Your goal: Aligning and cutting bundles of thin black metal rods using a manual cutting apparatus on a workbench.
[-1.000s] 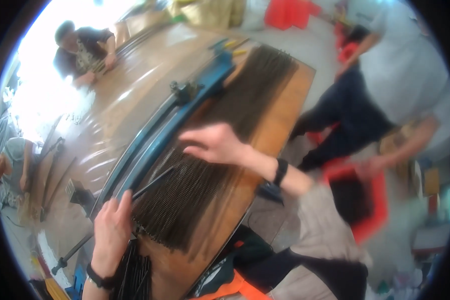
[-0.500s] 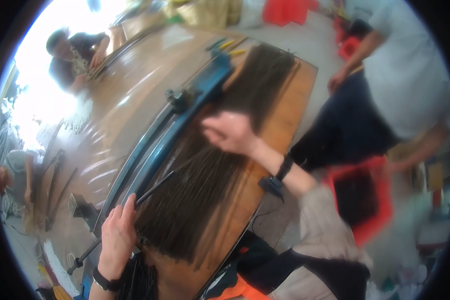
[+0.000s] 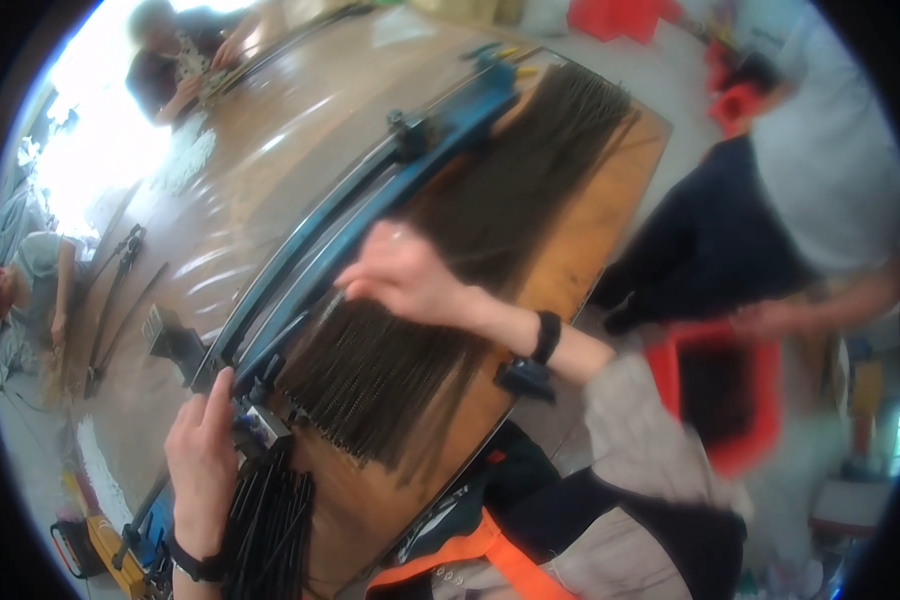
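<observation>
Dark rods (image 3: 450, 290) lie fanned on the wooden worktop (image 3: 590, 230), butted against the blue rail (image 3: 370, 220). Right hand (image 3: 405, 275), fingers spread, presses them flat; left hand (image 3: 202, 450) grips the rail end, steadying it.

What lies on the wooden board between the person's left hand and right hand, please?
In the head view, a dense row of thin dark rods lies side by side between the left hand and the right hand, fanning from the blue rail across the wooden board.

Bright window glare (image 3: 90, 150) floods the pale floor (image 3: 660, 70).
</observation>
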Tool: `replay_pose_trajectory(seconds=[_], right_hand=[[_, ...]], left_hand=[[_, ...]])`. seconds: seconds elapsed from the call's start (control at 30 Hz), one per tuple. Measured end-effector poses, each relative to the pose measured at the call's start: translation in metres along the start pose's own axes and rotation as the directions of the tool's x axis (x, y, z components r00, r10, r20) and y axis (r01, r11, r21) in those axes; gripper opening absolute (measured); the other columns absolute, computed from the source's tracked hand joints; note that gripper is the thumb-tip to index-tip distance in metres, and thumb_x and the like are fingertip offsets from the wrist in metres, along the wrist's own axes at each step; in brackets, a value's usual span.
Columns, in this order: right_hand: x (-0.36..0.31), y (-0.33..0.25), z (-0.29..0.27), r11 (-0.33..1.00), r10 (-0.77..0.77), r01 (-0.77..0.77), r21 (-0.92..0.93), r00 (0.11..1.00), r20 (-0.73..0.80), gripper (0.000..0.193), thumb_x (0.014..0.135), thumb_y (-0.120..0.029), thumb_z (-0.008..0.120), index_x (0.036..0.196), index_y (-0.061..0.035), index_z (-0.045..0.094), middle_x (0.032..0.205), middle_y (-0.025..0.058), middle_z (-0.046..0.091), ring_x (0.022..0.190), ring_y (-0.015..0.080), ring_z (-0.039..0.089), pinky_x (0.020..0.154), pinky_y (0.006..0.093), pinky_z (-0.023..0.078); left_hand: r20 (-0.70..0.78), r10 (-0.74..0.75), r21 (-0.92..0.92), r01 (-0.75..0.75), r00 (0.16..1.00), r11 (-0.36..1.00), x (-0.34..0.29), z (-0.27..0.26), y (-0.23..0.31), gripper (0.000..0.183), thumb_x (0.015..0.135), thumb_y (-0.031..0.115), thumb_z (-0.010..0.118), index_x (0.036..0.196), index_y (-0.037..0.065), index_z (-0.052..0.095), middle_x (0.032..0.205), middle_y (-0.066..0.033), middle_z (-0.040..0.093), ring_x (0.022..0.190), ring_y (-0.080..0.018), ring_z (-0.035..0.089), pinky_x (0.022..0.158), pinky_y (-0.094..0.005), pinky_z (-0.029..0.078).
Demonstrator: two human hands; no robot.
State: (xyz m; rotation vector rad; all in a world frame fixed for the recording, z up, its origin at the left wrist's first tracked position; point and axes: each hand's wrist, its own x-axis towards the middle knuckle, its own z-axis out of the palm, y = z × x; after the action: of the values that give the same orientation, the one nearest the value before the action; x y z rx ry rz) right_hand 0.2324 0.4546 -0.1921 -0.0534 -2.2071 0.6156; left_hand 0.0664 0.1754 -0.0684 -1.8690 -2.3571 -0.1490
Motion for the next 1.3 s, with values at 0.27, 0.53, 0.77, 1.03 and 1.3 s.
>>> replay_pose_trajectory(seconds=[0.27, 0.53, 0.77, 1.03, 1.3], right_hand=[[0.000, -0.024, 0.037, 0.995, 0.084, -0.086, 0.058, 0.996, 0.026, 0.034, 0.095, -0.042, 0.062, 0.114, -0.0147, 0.068, 0.064, -0.0016, 0.054, 0.064, 0.0145, 0.057, 0.060, 0.0304, 0.048], [0.014, 0.001, 0.050, 0.966, -0.098, 0.077, -0.245, 0.993, -0.072, 0.019, 0.098, -0.026, 0.060, 0.106, -0.0106, 0.068, 0.075, 0.0081, 0.066, 0.069, 0.0190, 0.065, 0.060, 0.0347, 0.053], [0.092, -0.081, 0.146, 0.904, 0.025, -0.131, 0.406, 0.966, 0.256, 0.014, 0.093, -0.021, 0.067, 0.100, -0.0090, 0.069, 0.081, 0.0088, 0.071, 0.070, 0.0175, 0.069, 0.062, 0.0323, 0.055], [0.145, -0.116, 0.222, 0.823, -0.418, 0.259, 0.506, 0.879, 0.231, 0.013, 0.089, -0.019, 0.071, 0.089, -0.0061, 0.073, 0.077, 0.0086, 0.073, 0.065, 0.0168, 0.070, 0.061, 0.0292, 0.055], [0.152, -0.121, 0.224, 0.850, -0.359, 0.173, 0.498, 0.882, 0.306, 0.007, 0.087, -0.013, 0.070, 0.090, -0.0072, 0.073, 0.074, 0.0087, 0.071, 0.072, 0.0231, 0.069, 0.067, 0.0344, 0.053]], left_hand=[[-0.065, -0.031, 0.000, 0.031, 0.997, 1.000, -0.034, -0.009, -0.018, 0.040, 0.087, -0.004, 0.057, 0.126, 0.007, 0.062, 0.080, -0.0139, 0.054, 0.075, -0.0316, 0.056, 0.068, -0.0414, 0.047], [-0.396, -0.383, 0.084, 0.448, 0.835, 0.890, -0.129, -0.048, -0.116, 0.021, 0.097, 0.004, 0.053, 0.117, 0.001, 0.061, 0.095, -0.0186, 0.064, 0.088, -0.0341, 0.063, 0.075, -0.0386, 0.050], [-0.428, -0.478, 0.056, 0.551, 0.767, 0.833, -0.168, -0.066, -0.110, 0.024, 0.098, 0.008, 0.056, 0.120, -0.001, 0.061, 0.102, -0.0226, 0.068, 0.090, -0.0342, 0.067, 0.080, -0.0382, 0.051], [-0.403, -0.621, -0.116, 0.636, 0.672, 0.763, -0.245, -0.059, -0.101, 0.024, 0.097, 0.005, 0.057, 0.120, -0.002, 0.062, 0.102, -0.0233, 0.068, 0.091, -0.0362, 0.067, 0.081, -0.0374, 0.051], [-0.380, -0.667, -0.246, 0.625, 0.640, 0.741, -0.235, -0.034, -0.113, 0.022, 0.096, 0.006, 0.059, 0.117, -0.001, 0.063, 0.098, -0.0223, 0.068, 0.087, -0.0347, 0.066, 0.079, -0.0366, 0.051]])
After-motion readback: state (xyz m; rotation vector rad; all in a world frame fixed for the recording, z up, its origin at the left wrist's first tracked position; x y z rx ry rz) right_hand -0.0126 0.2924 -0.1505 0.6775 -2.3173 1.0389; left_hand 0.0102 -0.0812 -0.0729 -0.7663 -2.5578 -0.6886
